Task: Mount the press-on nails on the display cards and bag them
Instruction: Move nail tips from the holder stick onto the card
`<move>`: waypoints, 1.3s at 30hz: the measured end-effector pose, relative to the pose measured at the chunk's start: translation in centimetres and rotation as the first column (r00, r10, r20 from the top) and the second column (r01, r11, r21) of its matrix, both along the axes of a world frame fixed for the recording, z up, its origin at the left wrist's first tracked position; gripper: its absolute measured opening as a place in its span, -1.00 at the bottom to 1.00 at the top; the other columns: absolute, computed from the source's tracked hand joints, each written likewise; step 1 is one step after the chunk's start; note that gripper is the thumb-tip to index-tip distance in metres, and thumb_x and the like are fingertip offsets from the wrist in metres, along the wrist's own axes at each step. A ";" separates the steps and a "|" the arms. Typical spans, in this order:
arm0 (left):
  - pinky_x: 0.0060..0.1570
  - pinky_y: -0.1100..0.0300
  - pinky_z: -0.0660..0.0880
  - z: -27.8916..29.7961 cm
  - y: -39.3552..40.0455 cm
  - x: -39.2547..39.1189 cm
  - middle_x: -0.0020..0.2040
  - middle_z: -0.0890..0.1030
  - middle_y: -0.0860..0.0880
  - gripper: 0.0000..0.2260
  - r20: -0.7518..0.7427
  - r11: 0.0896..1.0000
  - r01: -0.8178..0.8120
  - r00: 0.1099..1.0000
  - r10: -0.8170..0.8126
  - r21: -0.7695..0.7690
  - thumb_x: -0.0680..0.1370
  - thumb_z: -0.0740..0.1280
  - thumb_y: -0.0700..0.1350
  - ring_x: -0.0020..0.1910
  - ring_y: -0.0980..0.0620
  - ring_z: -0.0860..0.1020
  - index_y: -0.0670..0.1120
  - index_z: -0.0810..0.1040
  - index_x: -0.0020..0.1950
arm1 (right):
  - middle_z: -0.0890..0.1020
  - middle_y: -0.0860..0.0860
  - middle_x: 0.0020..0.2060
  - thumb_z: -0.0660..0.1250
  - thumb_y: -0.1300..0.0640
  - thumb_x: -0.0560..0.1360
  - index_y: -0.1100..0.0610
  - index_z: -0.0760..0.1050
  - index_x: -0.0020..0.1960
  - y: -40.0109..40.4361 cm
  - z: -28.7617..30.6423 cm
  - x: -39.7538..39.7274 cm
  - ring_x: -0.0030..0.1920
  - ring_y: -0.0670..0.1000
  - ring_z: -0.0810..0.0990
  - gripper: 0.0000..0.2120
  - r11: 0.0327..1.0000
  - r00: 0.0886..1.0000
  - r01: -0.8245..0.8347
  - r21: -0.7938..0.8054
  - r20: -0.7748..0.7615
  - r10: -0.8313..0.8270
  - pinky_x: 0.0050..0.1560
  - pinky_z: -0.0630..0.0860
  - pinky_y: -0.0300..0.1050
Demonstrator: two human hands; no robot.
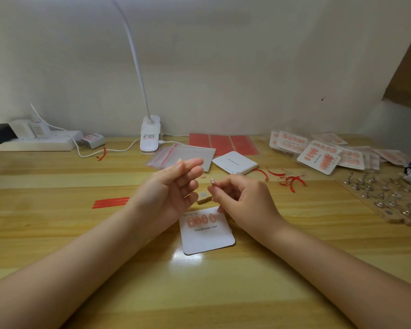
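Fingers: right hand [243,198] curls in, thumb + forefinger tips pinching a small pink press-on nail [212,181] up off the desk; left hand [170,192] palm-up, fingers loosely spread, holding nothing.
Hands: both hover over the light wooden desk [57,229], close together w/ a gap between, nail sitting in that gap nearer the right fingertips.
Card: white rounded display card printed "Handmade Nail" [208,233] lies flat just below the hands, a bit tilted; row of pink nails along its top edge, count unclear, right end partly hidden by the right hand.
Block: small brown wooden block [204,200] on desk between the hands, tiny grey round dot [203,194] just beside it.
Strips: red tape strips [110,202] lie left of the left wrist; curled red peelings [291,181] right of the right hand.
Back centre: clear zip bags w/ red seal line [176,154], stack of blank white cards [235,162], red adhesive sheet [223,143].
Right: bagged finished nail cards [318,157] in a loose pile; wooden board of metal nail stands [387,195] nearer the edge.
Back left: white clip lamp [150,136], white power strip [38,141].
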State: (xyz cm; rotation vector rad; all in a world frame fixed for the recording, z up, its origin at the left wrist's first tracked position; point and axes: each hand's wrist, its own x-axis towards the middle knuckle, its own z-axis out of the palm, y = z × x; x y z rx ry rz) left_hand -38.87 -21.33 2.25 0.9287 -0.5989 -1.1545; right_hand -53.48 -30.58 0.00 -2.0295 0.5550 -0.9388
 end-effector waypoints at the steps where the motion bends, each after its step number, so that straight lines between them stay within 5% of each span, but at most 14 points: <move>1: -0.29 0.26 0.48 0.0 0.0 0.0 -0.24 0.64 0.05 -0.72 -0.005 1.000 0.003 1.000 -0.003 -0.003 0.57 0.22 -0.06 -0.35 0.14 0.55 -0.07 0.73 -0.06 | 0.64 -0.06 -0.34 0.42 0.19 0.51 0.14 0.63 -0.08 0.0 0.0 0.0 -0.39 -0.22 0.58 -0.97 1.000 1.000 0.001 -0.002 -0.002 -0.001 -0.35 0.42 -0.47; 7: -0.32 0.30 0.49 0.1 0.1 0.0 -0.23 0.63 0.04 -0.79 0.055 1.000 -0.013 0.998 0.014 -0.024 0.48 0.32 -0.07 -0.34 0.15 0.53 -0.09 0.67 0.03 | 0.65 -0.06 -0.32 0.43 0.17 0.50 0.11 0.64 -0.07 -0.1 0.0 0.0 -0.39 -0.18 0.61 -0.97 1.000 1.000 0.011 0.005 -0.010 -0.011 -0.34 0.45 -0.42; 13: -0.25 0.28 0.49 -0.2 0.4 -0.4 -0.25 0.67 -0.04 -0.87 0.373 0.988 -0.147 0.915 0.156 -0.052 0.33 0.44 -0.04 -0.34 0.13 0.52 -0.07 0.69 -0.20 | 0.67 -0.07 -0.31 0.44 0.13 0.49 0.08 0.63 -0.08 -0.3 -0.1 -0.1 -0.38 -0.13 0.64 -0.97 1.000 0.999 0.025 0.018 -0.023 -0.025 -0.28 0.53 -0.33; 21: -0.12 0.22 0.56 -0.9 0.8 -0.5 -0.05 0.66 0.10 -0.70 0.852 0.945 -0.186 0.412 0.322 -0.267 0.41 0.45 0.00 -0.14 0.11 0.61 0.01 0.58 0.12 | 0.69 -0.08 -0.28 0.45 0.17 0.49 0.08 0.67 -0.04 -0.4 0.0 -0.2 -0.34 -0.15 0.65 -0.93 1.000 1.000 0.017 -0.012 -0.018 -0.018 -0.21 0.54 -0.34; 24: -0.08 0.24 0.52 -1.2 0.9 -0.6 0.02 0.65 0.11 -0.61 0.910 0.921 -0.133 0.159 0.383 -0.365 0.43 0.43 0.00 -0.08 0.14 0.58 -0.01 0.54 0.23 | 0.68 -0.13 -0.30 0.44 0.20 0.49 0.11 0.67 0.00 -0.4 -0.1 -0.2 -0.33 -0.16 0.66 -0.89 1.000 1.000 0.008 -0.027 -0.017 -0.009 -0.22 0.50 -0.40; 28: -0.09 0.17 0.52 -1.4 0.9 -0.7 -0.02 0.68 0.04 -0.65 0.885 0.876 -0.127 -0.040 0.463 -0.464 0.43 0.49 -0.17 -0.11 0.07 0.59 -0.12 0.58 0.20 | 0.69 -0.08 -0.30 0.45 0.19 0.48 0.11 0.67 -0.03 -0.2 -0.1 -0.1 -0.34 -0.16 0.66 -0.91 0.999 1.000 -0.020 -0.037 0.005 0.020 -0.25 0.50 -0.40; 39: -0.06 0.12 0.59 -1.3 0.8 -0.7 -0.12 0.70 -0.05 -0.69 0.861 0.854 -0.110 -0.052 0.506 -0.508 0.48 0.44 -0.29 -0.13 0.02 0.66 -0.21 0.56 0.21 | 0.65 -0.11 -0.31 0.44 0.30 0.47 0.13 0.64 -0.07 -0.2 -0.2 -0.1 -0.32 -0.18 0.66 -0.89 0.989 0.998 -0.062 -0.132 0.014 0.064 -0.25 0.47 -0.46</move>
